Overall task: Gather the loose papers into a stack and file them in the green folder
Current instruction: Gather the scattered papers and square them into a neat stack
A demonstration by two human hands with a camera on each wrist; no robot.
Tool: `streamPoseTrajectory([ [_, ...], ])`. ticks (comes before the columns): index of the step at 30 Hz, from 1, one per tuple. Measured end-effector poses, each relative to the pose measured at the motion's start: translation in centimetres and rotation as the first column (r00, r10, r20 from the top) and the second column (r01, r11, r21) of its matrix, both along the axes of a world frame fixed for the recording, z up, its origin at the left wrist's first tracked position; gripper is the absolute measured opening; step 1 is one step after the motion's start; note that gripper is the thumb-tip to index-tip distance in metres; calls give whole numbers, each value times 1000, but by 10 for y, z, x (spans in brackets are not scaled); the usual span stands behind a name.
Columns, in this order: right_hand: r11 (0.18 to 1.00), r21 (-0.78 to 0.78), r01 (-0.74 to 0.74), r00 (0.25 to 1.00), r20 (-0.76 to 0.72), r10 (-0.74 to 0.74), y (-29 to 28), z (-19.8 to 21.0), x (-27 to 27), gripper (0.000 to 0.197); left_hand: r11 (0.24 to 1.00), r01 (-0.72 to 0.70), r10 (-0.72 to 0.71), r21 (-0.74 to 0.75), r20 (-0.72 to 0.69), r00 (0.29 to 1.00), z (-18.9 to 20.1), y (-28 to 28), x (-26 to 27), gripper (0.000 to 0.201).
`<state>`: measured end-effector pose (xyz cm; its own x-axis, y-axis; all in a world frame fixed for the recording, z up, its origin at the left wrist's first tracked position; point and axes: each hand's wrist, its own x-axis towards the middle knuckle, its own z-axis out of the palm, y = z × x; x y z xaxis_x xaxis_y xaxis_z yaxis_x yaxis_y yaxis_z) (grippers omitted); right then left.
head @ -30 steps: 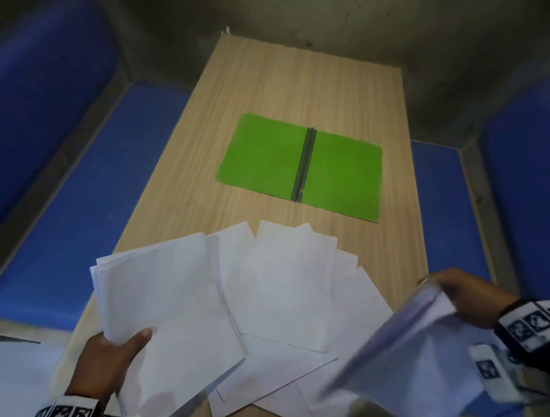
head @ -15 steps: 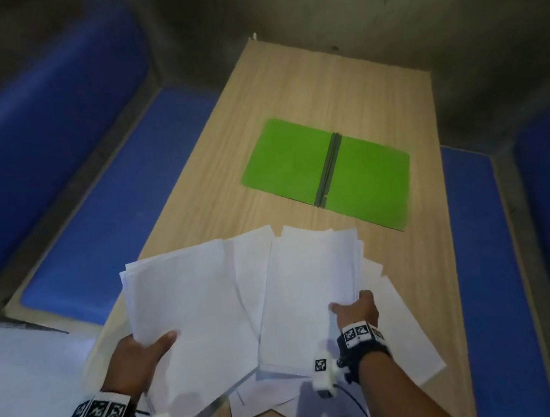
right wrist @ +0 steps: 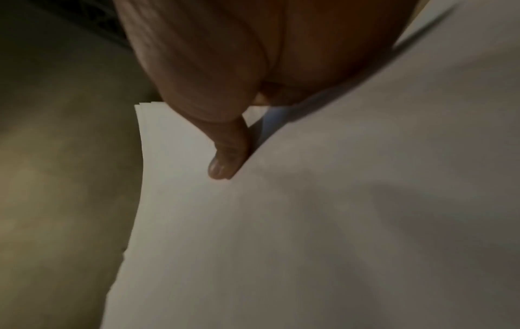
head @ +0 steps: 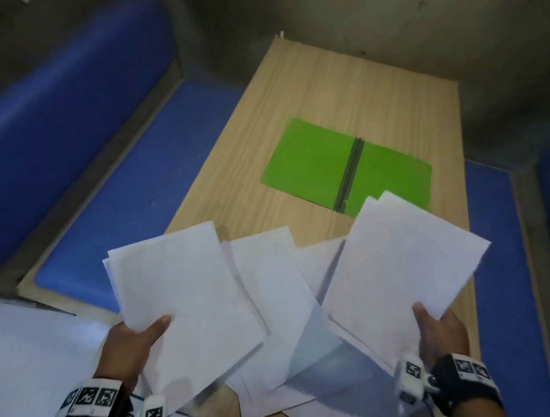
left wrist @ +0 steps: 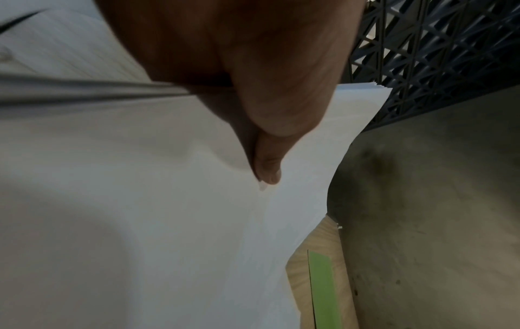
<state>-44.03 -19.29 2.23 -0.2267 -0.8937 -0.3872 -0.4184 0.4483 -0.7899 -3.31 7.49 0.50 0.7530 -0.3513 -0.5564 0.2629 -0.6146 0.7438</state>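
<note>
a long wooden counter [head: 339,81] with a pale grain runs away from the near edge toward a grey concrete wall [head: 383,9] at the far end. blue padded benches flank it, one on the left [head: 110,175] with a blue backrest [head: 44,95] rising behind it, and one on the right [head: 498,256] with another blue backrest at the far right edge. at the near left lies a large white sheet-like surface [head: 25,359] with a few dark specks, and in the left wrist view a dark lattice grille [left wrist: 439,49] shows above the concrete wall.
</note>
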Motion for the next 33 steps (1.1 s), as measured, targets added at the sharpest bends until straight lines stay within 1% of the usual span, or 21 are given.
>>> streamPoseTrajectory([
  [3,999,-1,-46,999,29,46,-8,-7,6,34,998,-10,9,57,18,1000,-9,10,14,22],
  [6,973,5,-232,971,68,231,-2,-9,45,23,993,-1,-4,118,36,999,-17,14,19,32],
  [8,909,62,-412,911,27,411,4,-17,81,25,991,10,-15,133,42,999,-21,14,16,32],
  [10,795,169,-583,797,-69,599,12,-34,112,29,991,6,-13,130,50,999,-23,13,14,33],
  [11,753,216,-622,750,-110,652,17,-42,123,29,992,4,-11,128,56,998,-23,13,12,32],
  [13,733,260,-629,719,-164,675,27,-52,143,35,991,3,-12,131,68,998,-23,11,9,31],
  [16,766,304,-567,754,-184,631,34,-58,162,63,991,-8,1,135,54,999,-24,9,5,35],
  [17,774,327,-542,769,-180,614,35,-60,165,70,992,-11,6,124,43,999,-24,9,4,35],
  [18,772,357,-526,773,-178,609,35,-62,166,73,992,-16,12,122,34,999,-24,8,3,34],
  [19,758,382,-528,767,-168,619,34,-66,165,70,993,-18,14,113,31,999,-23,7,3,34],
  [20,743,392,-542,758,-154,634,32,-67,163,61,993,-17,14,113,28,999,-22,6,2,33],
  [22,741,348,-574,761,-107,640,28,-60,158,39,994,-12,10,107,26,1000,-20,7,4,34],
  [23,742,314,-592,760,-90,644,25,-53,154,32,995,-14,11,100,23,1000,-19,8,7,36],
  [25,728,239,-643,731,-93,676,13,-32,146,25,995,-30,29,95,9,1000,-16,12,15,37],
  [27,690,188,-699,689,-82,720,-3,-9,138,23,995,-52,51,83,7,999,-11,18,24,36],
  [28,648,199,-735,648,-78,758,-11,1,134,22,994,-71,70,79,12,997,-7,20,29,37],
  [29,579,244,-778,573,-102,813,-18,12,130,18,994,-91,90,68,17,996,-5,23,35,41],
  [30,487,305,-818,466,-143,873,-25,19,128,16,991,-115,114,65,21,993,-1,25,39,44],
  [31,391,374,-841,339,-201,919,-31,23,127,21,990,-132,131,56,31,991,1,27,43,47],
  [32,308,440,-843,210,-258,943,-33,22,129,26,987,-148,146,59,43,988,4,28,46,48],
  [33,236,484,-843,94,-298,950,-33,20,134,26,985,-161,158,55,52,986,5,29,48,48],
])
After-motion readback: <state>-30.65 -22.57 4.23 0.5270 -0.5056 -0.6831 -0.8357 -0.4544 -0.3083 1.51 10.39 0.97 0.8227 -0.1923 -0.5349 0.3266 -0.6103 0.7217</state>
